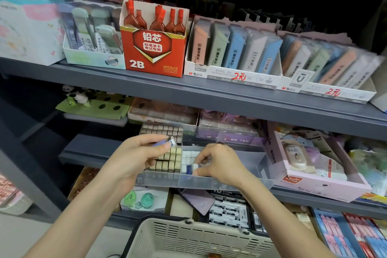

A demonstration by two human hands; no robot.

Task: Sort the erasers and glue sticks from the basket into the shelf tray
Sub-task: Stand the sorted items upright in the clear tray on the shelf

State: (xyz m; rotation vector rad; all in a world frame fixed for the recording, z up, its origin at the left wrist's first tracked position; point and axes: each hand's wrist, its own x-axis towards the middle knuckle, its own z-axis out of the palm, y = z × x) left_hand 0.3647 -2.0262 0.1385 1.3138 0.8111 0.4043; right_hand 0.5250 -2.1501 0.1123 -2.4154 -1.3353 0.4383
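- The left hand (136, 153) pinches a blue-sleeved eraser (164, 143) between thumb and fingertips, above the left compartment of the clear shelf tray (230, 182)
- The right hand (217, 163) pinches a small white eraser (195, 166) low in the middle compartment, among the white ones already there
- Beige erasers (169, 159) stand in tight rows in the left compartment
- The basket (188, 236) sits below, between the forearms
- The erasers look light, firm and slightly grippy; a fingertip pinch across the short sides should leave one end free to slot into a row
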